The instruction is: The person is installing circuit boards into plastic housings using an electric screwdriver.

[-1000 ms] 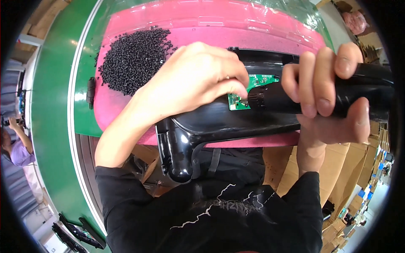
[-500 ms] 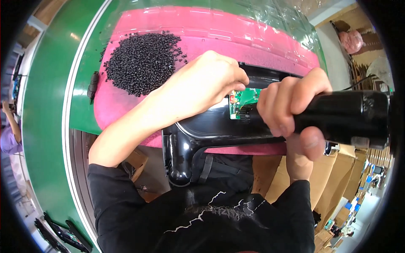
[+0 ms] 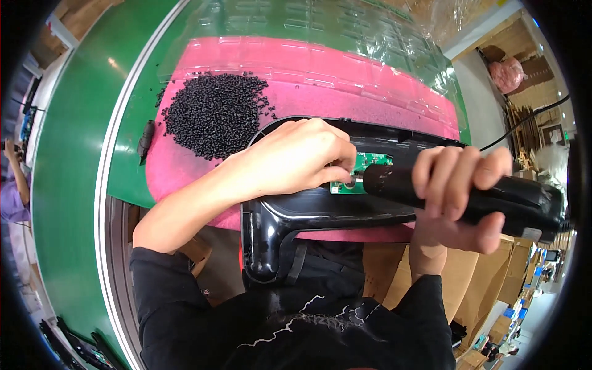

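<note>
My right hand (image 3: 459, 185) is wrapped round a black electric screwdriver (image 3: 524, 203), held slanting with its nose to the left. The bit end of the tool is over a green circuit board (image 3: 370, 161), close against the fingertips of my left hand (image 3: 308, 154). Those left fingers are pinched together at the board; what they hold, if anything, is too small to make out. The board lies inside a glossy black plastic housing (image 3: 333, 213), partly covered by both hands and the tool.
A heap of small black screw-like pieces (image 3: 213, 114) lies on the pink mat (image 3: 302, 98) at the left. Clear plastic trays (image 3: 296, 31) stand behind. A dark wrapped tool (image 3: 146, 139) rests on the green table (image 3: 74, 154). Cardboard boxes (image 3: 481, 271) are at the right.
The screwdriver has tilted, its nose now meeting my left fingertips at the board. My right hand's grip has shifted back along the tool. The whole scene sits slightly lower in view.
</note>
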The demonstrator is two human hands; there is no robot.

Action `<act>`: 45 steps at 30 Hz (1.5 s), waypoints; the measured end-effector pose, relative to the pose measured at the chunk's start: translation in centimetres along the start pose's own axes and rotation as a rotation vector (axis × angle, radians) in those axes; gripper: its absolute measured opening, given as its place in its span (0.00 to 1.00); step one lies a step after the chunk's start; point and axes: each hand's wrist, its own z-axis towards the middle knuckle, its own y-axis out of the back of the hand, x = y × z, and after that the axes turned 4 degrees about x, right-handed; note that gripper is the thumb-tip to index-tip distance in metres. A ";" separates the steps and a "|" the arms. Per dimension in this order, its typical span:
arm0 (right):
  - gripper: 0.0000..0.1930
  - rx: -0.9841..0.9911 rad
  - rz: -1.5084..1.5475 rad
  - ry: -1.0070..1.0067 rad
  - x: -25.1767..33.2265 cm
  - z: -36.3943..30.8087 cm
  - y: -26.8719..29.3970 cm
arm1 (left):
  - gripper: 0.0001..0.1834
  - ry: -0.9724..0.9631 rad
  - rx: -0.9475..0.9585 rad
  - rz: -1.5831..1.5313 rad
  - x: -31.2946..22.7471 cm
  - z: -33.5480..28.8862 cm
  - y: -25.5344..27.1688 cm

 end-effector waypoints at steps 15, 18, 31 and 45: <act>0.19 -0.082 -0.132 -0.189 2.6 -0.8 5.1 | 0.51 -0.075 -0.252 -0.211 1.3 1.6 -0.7; 0.19 -0.088 -0.123 -0.216 1.9 -1.9 6.8 | 0.22 -0.136 -0.369 -0.339 1.3 1.6 -0.7; 0.18 -0.113 -0.177 -0.223 0.1 -2.7 5.7 | 0.10 0.008 -0.482 0.109 2.3 1.8 -0.4; 0.21 -0.716 0.294 -0.573 2.4 -0.5 11.8 | 0.12 0.166 0.022 0.361 1.3 1.1 0.3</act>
